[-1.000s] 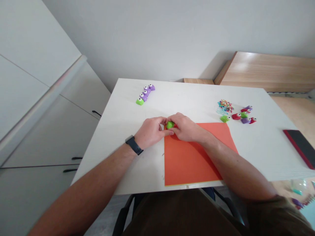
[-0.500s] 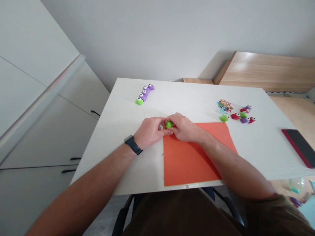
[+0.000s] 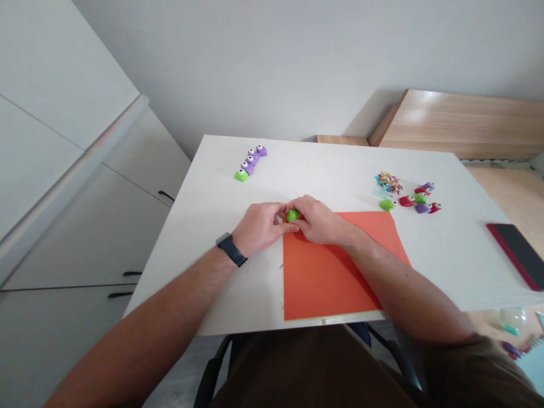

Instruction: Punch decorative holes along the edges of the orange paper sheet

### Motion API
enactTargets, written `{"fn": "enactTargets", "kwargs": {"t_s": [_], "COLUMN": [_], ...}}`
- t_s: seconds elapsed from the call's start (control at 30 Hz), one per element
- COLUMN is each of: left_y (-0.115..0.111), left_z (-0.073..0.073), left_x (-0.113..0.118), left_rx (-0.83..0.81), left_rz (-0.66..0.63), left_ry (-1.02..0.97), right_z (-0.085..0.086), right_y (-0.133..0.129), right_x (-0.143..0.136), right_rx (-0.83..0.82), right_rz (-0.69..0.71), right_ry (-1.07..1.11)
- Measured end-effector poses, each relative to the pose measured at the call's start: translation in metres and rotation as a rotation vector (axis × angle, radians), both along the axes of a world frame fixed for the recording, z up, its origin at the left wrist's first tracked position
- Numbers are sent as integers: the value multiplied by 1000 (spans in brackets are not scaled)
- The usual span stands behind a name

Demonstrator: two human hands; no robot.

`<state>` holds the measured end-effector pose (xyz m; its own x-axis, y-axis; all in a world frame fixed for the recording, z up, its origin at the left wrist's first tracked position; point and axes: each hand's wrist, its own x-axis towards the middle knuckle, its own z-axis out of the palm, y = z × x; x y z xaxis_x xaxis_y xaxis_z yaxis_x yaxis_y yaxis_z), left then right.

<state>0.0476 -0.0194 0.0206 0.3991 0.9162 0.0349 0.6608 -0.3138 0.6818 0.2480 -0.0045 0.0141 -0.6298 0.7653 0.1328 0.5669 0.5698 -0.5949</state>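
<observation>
A small green toy piece (image 3: 293, 215) is held between both hands at the far left corner of the orange sheet (image 3: 331, 277). My right hand (image 3: 317, 218) is closed on it, fingertips around its far and near sides. From the left, my left hand (image 3: 263, 226), with a dark watch on the wrist, pinches at it with thumb and fingers. A bit of red shows beside the green, partly hidden by my right fingers. Farther back on the left lies a bent row of purple pieces (image 3: 250, 159) with eyes, ending in a green piece (image 3: 241, 175).
On the right, a pile of small multicoloured bits (image 3: 388, 182) lies near several red, green and purple eyed pieces (image 3: 420, 198). A black and red flat object (image 3: 517, 254) is at the white table's (image 3: 178, 277) right edge. White cabinets (image 3: 76, 226) stand left.
Both hands stay in nearly the same place. The green piece turns slightly between my fingers, and the view shifts very little.
</observation>
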Motion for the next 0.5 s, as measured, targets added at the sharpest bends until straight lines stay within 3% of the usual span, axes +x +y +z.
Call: {"fn": "enactTargets", "kwargs": {"t_s": [0.5], "left_y": [3], "left_z": [5], "left_x": [-11], "left_rx": [-176], "left_rz": [-39], "left_ry": [-120], "right_z": [6], "right_y": [-3], "right_x": [5], "right_rx": [-18], "right_rz": [-3], "right_ry": [54]}}
